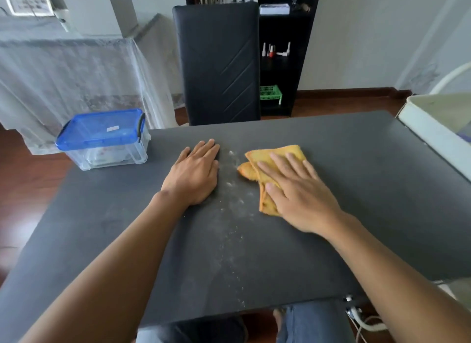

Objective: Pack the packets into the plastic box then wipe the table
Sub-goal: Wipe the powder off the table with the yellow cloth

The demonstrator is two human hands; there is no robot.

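A black chair (219,62) is seen behind the table's far edge. A dark shelf unit (283,62) holds a green basket (270,92) and small bottles (272,50).

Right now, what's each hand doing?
Left hand: open, flat on the table.
Right hand: open, straight fingers pressing the cloth.

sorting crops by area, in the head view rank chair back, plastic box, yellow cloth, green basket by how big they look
1. chair back
2. plastic box
3. yellow cloth, partly under the right hand
4. green basket, far away
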